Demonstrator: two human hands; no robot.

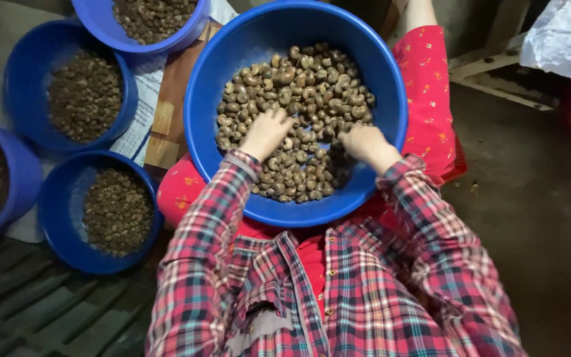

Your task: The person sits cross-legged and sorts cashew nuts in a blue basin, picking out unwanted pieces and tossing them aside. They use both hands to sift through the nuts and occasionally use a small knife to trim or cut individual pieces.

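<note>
Large blue basin (pixel 391 99), resting on the person's lap, holds a heap of brown cashew nuts (pixel 312 92) filling its middle and near side. Left hand (pixel 266 132) and right hand (pixel 363 142), set apart from each other, both lie on the nuts with fingers curled down into the heap; whether either has closed on any nuts cannot be told. Four smaller blue tubs (pixel 57 211) of darker nuts stand at the person's left.

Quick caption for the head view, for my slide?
Both hands, left hand and right hand, dig into nuts in a blue basin on the lap.
</note>
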